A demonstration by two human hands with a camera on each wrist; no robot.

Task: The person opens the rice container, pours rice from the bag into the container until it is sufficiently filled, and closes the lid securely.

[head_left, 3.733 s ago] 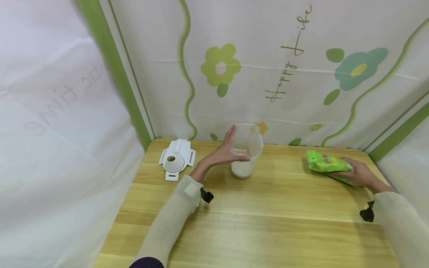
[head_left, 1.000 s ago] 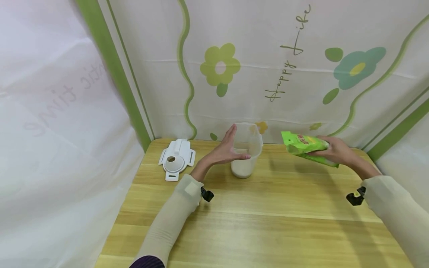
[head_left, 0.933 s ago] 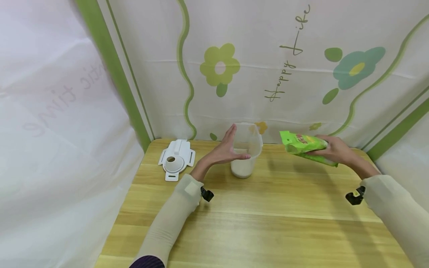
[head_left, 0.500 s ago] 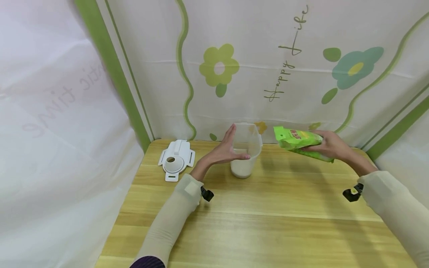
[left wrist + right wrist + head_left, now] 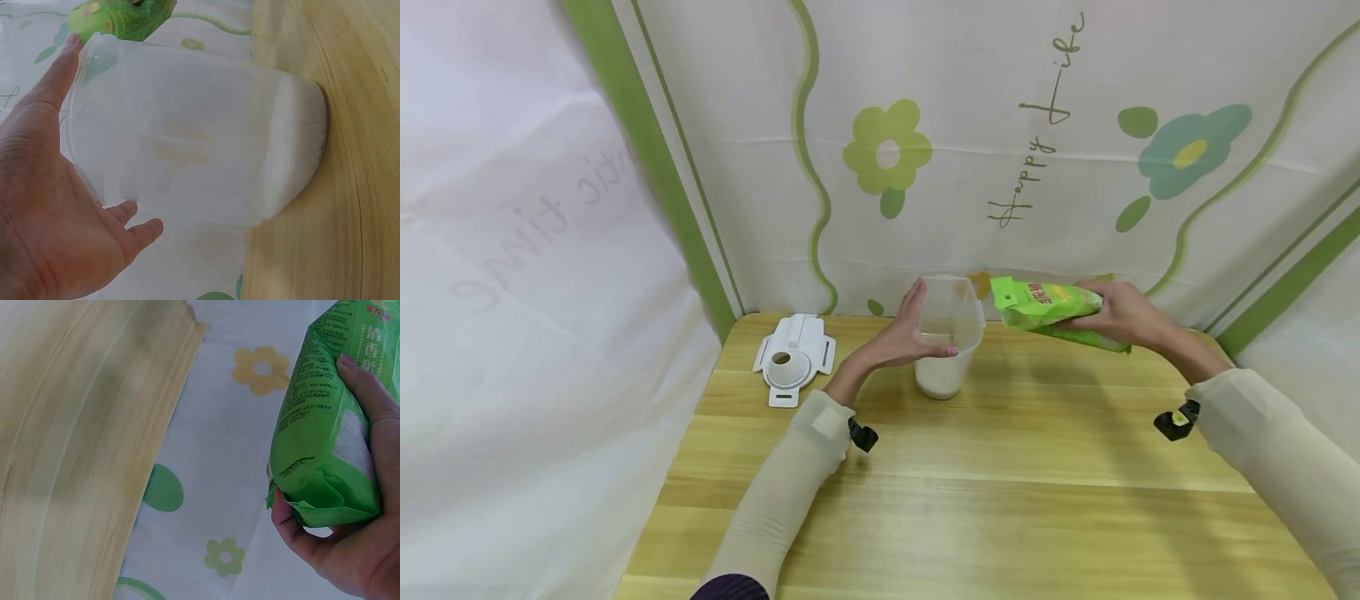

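Note:
Toward the back of the wooden table [image 5: 925, 500] stands a tall translucent plastic container [image 5: 951, 312], upright, with a white layer [image 5: 300, 131] at its bottom. My left hand [image 5: 897, 340] holds it near the rim, thumb on one side and fingers on the other. A green rice bag [image 5: 1037, 302] with a clear window lies nearly level in my right hand [image 5: 1123, 312], raised off the table just right of the container. Its notched top end points at the container's rim. In the right wrist view, the thumb and fingers wrap around the bag's lower part.
A white lid [image 5: 793, 358] with slotted flaps and a round hole lies left of the container. Behind the table hangs a white curtain [image 5: 737, 167] printed with flowers, close to the back edge.
My right hand has lifted the rice bag off the table and carried it left toward the container, ending just beside its rim. My left hand and the container have stayed in place.

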